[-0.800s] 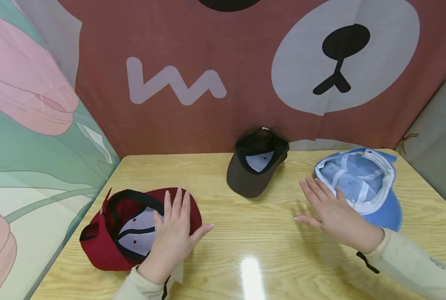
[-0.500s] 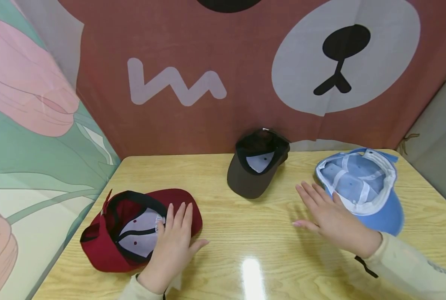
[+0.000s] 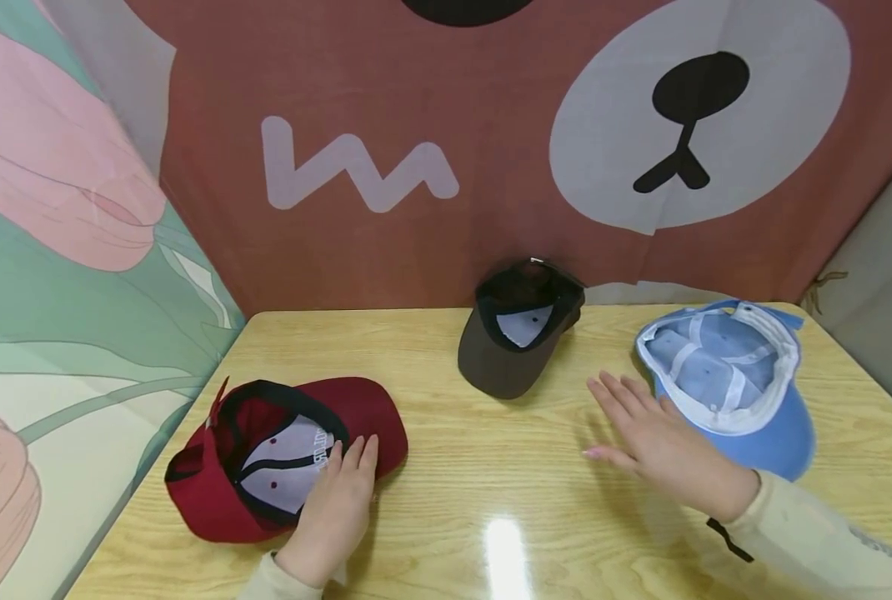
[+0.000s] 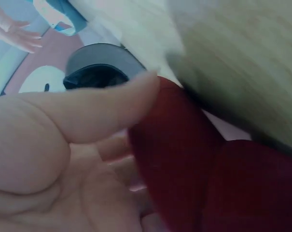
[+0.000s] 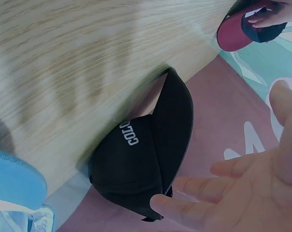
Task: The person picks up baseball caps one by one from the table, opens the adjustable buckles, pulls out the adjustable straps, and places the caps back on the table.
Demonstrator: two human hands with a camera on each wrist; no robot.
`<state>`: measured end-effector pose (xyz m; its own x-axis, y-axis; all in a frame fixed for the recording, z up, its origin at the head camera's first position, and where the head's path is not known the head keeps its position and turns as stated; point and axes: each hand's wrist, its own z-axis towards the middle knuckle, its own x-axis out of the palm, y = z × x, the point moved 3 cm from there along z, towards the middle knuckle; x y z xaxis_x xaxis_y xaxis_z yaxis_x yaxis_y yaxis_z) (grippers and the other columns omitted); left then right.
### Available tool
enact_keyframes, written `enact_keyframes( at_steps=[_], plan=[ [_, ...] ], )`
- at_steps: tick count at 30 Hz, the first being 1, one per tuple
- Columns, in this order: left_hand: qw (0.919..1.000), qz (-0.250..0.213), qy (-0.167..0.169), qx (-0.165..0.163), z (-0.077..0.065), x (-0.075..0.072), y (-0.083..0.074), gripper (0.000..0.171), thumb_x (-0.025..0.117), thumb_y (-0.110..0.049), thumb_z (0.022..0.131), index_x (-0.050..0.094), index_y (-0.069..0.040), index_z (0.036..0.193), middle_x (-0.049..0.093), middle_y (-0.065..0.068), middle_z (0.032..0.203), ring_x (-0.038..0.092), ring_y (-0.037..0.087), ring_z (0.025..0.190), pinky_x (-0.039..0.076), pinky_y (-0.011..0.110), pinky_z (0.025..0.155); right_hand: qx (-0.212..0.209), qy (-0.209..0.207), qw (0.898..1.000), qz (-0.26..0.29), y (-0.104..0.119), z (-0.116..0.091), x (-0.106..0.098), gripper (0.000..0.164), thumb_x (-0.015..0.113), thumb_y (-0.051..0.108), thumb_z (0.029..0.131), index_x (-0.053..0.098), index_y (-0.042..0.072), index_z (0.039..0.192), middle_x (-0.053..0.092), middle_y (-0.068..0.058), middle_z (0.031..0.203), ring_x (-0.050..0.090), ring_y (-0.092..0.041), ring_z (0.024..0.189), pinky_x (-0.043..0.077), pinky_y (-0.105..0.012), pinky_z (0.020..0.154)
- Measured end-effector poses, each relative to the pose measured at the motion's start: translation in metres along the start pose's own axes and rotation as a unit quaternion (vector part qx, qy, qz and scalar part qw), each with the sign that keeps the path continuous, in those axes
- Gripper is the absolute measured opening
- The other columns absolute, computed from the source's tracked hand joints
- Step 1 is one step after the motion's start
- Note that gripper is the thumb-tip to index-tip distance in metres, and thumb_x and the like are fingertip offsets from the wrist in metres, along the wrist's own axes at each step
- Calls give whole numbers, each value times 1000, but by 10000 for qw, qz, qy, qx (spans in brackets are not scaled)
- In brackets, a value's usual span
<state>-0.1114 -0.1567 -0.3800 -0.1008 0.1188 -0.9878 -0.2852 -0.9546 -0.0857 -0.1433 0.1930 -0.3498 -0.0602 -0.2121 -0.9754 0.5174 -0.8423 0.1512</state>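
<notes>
A dark red baseball cap (image 3: 221, 504) lies inside-up at the left of the table, its brim to the right. My left hand (image 3: 333, 508) holds the near edge of that brim, fingers over its upper face. The thumb is hidden in the head view; in the left wrist view the red brim (image 4: 179, 154) runs between thumb and fingers. My right hand (image 3: 663, 454) hovers with straight, spread fingers, holding nothing, beside a light blue cap (image 3: 772, 442) that also lies inside-up.
A dark brown cap (image 3: 502, 362) lies inside-up at the back middle, lettering on its side (image 5: 129, 133). The wooden table (image 3: 446, 467) ends at a hanging cloth (image 3: 356, 250) with a bear print. A flower-print cloth (image 3: 63, 250) hangs at the left.
My left hand has moved down and toward me along the red brim, its thumb going out of sight under it. My right hand has drifted slightly left and down, still spread.
</notes>
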Motion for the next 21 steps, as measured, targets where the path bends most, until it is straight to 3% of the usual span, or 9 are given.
enact_keyframes(
  at_steps=[5, 9, 13, 21],
  plan=[
    [9991, -239, 313, -126, 1, 4, 6, 41, 54, 17, 84, 57, 8, 124, 59, 29, 122, 57, 50, 108, 47, 55, 90, -211, -132, 9995, -170, 3, 1, 3, 75, 59, 48, 93, 38, -1, 145, 38, -27, 147, 39, -50, 129, 36, -70, 92],
    [9988, -132, 434, -181, 1, 6, 7, 38, 52, 15, 86, 62, 4, 121, 60, 27, 122, 58, 50, 107, 51, 54, 84, -328, -183, 9990, -255, 6, 2, 6, 73, 60, 48, 93, 41, -1, 143, 40, -27, 145, 44, -48, 126, 38, -69, 90],
    [9994, 203, 273, -89, -1, 5, 6, 39, 57, 14, 83, 66, 0, 118, 63, 24, 119, 61, 48, 103, 55, 50, 76, -403, -202, 9988, -208, 8, 2, 7, 71, 60, 47, 93, 41, 0, 143, 41, -26, 145, 46, -47, 124, 40, -68, 89],
    [9963, 715, -448, 149, -5, -6, 4, 32, 61, 11, 81, 72, -6, 106, 70, 12, 109, 67, 37, 91, 57, 42, 69, -519, -212, 9982, -214, 11, 4, 10, 70, 60, 49, 92, 45, 1, 141, 44, -26, 142, 48, -46, 122, 42, -67, 87]
  ],
)
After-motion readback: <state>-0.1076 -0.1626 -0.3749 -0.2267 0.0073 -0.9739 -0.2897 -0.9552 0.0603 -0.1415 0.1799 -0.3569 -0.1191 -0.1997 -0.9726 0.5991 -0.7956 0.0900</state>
